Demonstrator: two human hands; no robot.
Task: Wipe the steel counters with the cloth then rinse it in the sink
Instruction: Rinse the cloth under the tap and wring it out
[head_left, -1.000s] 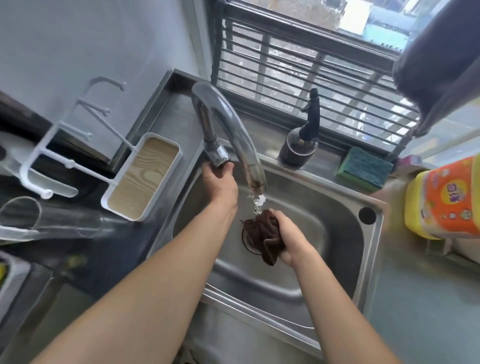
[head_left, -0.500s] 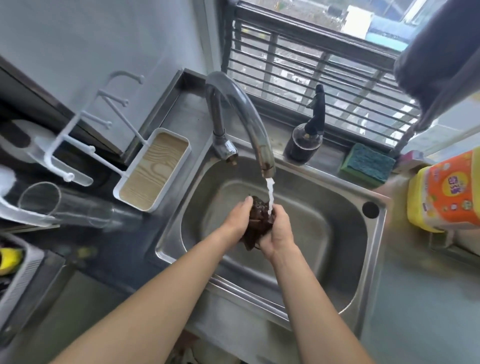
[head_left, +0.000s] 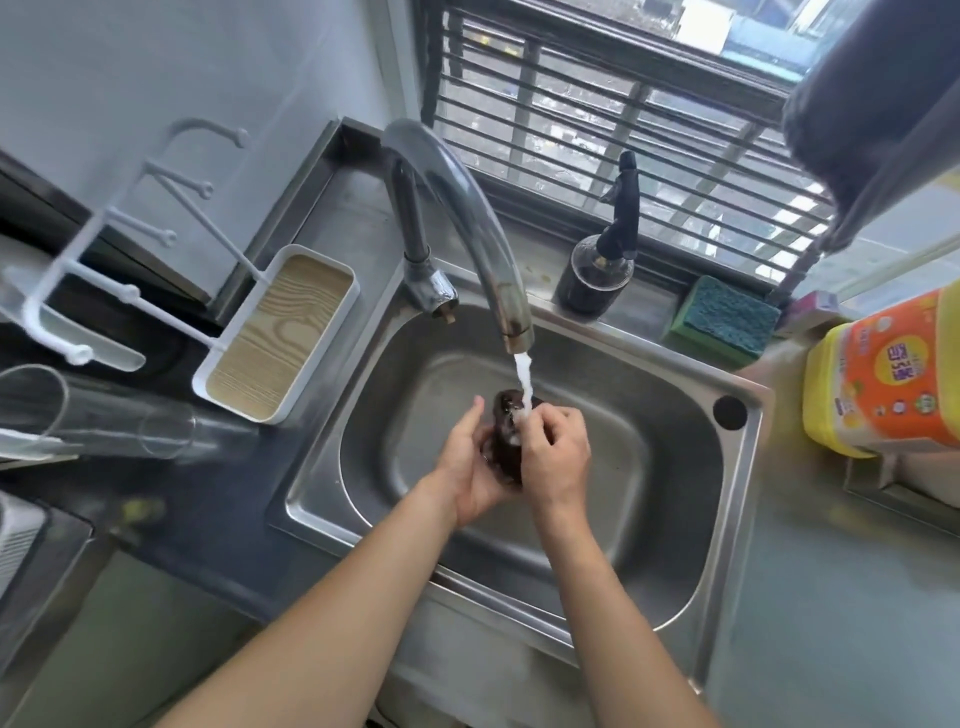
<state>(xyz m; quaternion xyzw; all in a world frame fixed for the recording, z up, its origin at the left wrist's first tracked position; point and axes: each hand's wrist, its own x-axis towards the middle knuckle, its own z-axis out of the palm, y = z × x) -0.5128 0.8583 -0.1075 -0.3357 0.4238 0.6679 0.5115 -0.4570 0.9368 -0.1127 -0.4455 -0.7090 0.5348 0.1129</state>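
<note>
Both hands over the steel sink (head_left: 675, 587), above the middle of the basin. Dark brown cloth (head_left: 503, 441) bunched into a wad between the 2 hands, directly under the faucet (head_left: 467, 208) spout; a white stream of water (head_left: 524, 379) falls onto its top. Left hand (head_left: 467, 467) cups the cloth from the left side and beneath, fingers curved up along it. Right hand (head_left: 556, 457) wraps over the cloth from the right, fingers curled round the wad, knuckles up. Cloth looks wet and glossy; only its upper and middle part shows between the palms. Both forearms reach in from the lower edge of the view. On the ledge behind the sink: a dark pump bottle (head_left: 597, 270), and to its right a green-and-blue sponge (head_left: 722, 322). Far right, a yellow and orange detergent jug (head_left: 883, 379) on the tabletop (head_left: 831, 597). Left of the sink, a white tray with a wood-grain base (head_left: 278, 332), a white pegged rack (head_left: 104, 270) attached to it, and a clear glass (head_left: 104, 415) lying on its side. Barred window (head_left: 597, 104) behind the faucet.
</note>
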